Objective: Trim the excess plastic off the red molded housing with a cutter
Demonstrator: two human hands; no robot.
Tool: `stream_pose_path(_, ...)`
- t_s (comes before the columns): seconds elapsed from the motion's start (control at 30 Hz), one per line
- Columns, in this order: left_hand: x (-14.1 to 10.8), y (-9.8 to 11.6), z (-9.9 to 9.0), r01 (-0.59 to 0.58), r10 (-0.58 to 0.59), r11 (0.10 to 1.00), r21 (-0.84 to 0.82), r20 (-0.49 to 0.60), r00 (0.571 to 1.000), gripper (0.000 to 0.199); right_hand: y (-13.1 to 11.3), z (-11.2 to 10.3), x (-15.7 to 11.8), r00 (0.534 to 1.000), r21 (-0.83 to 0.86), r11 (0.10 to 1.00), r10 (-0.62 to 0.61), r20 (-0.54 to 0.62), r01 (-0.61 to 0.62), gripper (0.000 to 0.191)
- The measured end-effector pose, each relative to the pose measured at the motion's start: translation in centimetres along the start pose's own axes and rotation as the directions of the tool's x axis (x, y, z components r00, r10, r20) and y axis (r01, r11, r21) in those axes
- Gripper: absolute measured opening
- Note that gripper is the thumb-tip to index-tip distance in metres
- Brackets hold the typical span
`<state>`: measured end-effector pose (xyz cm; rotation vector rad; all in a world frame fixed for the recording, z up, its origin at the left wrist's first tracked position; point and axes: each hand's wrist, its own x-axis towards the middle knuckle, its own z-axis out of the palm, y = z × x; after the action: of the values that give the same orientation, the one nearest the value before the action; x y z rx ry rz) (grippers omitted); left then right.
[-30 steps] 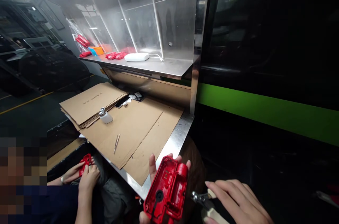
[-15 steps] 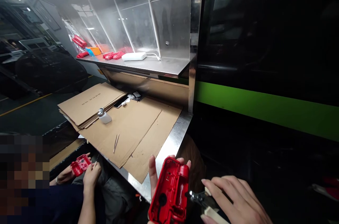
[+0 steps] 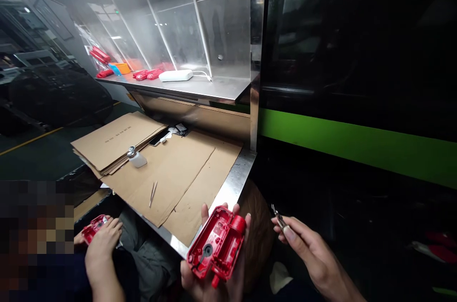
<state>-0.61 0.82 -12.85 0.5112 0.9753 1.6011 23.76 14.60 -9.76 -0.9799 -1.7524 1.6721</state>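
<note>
My left hand (image 3: 214, 287) is wrapped round a red plastic housing (image 3: 217, 242) from below and behind, its fingertips showing past the upper rim. The open side of the housing faces me, showing a round black part and a black strip in the left half and a long hollow in the right. To the right, apart from the housing, my right hand (image 3: 310, 254) is closed on small pliers (image 3: 279, 218) with a metal head pointing up and away. Most of the pliers' handles is hidden by the fingers.
Tweezers (image 3: 153, 194) and a pump bottle (image 3: 136, 157) lie and stand on the cardboard-covered bench (image 3: 193, 173), beside stacked cardboard (image 3: 117, 140). A metal shelf (image 3: 224, 87) above holds red parts and a white power strip (image 3: 176, 75). At left, a co-worker's hand (image 3: 109, 233) works on another red housing (image 3: 94, 228).
My right hand has drawn the pliers up and away from the housing, turning their head upward. The housing has shifted left and tilted. The co-worker's hand has moved over their own housing.
</note>
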Motion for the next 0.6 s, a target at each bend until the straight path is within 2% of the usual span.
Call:
stream_pose_path(0.03,0.0,-0.8,2.1,-0.031,0.031,0.997,-0.064,-0.009,0.999,0.1,0.0,-0.3,0.0,1.0,-0.046,0.999,0.004,0.022,-0.003,0.047)
stream_pose_path(0.1,0.3,-1.5,5.4,-0.112,0.101,0.937,-0.332,-0.049,0.994,0.085,-0.1,-0.9,-0.1,0.998,-0.118,0.993,-0.016,0.054,0.022,0.046)
stream_pose_path(0.2,0.9,-1.6,8.2,-0.209,0.284,0.721,-0.661,0.007,0.959,0.075,-0.1,-1.3,-0.6,0.993,-0.203,0.976,-0.063,0.102,0.083,0.043)
stream_pose_path(0.27,1.3,-1.5,9.0,-0.219,0.414,0.621,-0.753,0.078,0.907,0.074,0.0,-1.4,-0.9,0.993,-0.231,0.968,-0.08,0.086,0.098,0.042)
stream_pose_path(0.3,1.3,-1.4,9.2,-0.21,0.442,0.595,-0.776,0.098,0.891,0.073,0.1,-1.4,-1.0,0.994,-0.24,0.966,-0.085,0.07,0.1,0.041)
stream_pose_path(0.43,1.0,-1.3,9.6,-0.162,0.398,0.566,-0.808,0.097,0.912,0.068,0.3,-1.7,-1.4,0.985,-0.317,0.934,-0.139,0.099,0.164,0.039)
stream_pose_path(0.5,0.8,-1.3,9.6,-0.175,0.405,0.573,-0.801,0.09,0.91,0.071,0.1,-1.9,-1.4,0.976,-0.366,0.905,-0.186,0.111,0.214,0.038)
stream_pose_path(0.6,0.5,-1.2,10.0,-0.201,0.412,0.601,-0.774,0.085,0.907,0.075,-0.7,-2.4,-1.1,0.946,-0.457,0.831,-0.311,0.091,0.317,0.034)
